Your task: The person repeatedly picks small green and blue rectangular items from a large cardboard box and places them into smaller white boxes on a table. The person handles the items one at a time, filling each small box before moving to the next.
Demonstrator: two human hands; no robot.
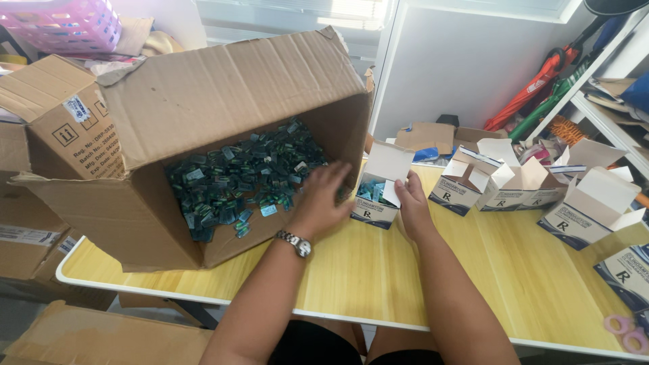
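A big cardboard box [203, 94] lies tipped on its side on the yellow table [378, 270], and many small dark green sachets [230, 176] are heaped inside it. My left hand [323, 199], with a metal watch on the wrist, reaches into the box mouth with its fingers spread over the sachets at the edge. My right hand [411, 203] rests against the side of a small open white carton [378, 189] that has some sachets in it.
Several more open white cartons [500, 182] stand in a row to the right. Pink scissors [625, 331] lie at the right front edge. Brown boxes [61, 115] and a pink basket [67, 23] are stacked at left; umbrellas [541, 88] lean by shelves at right.
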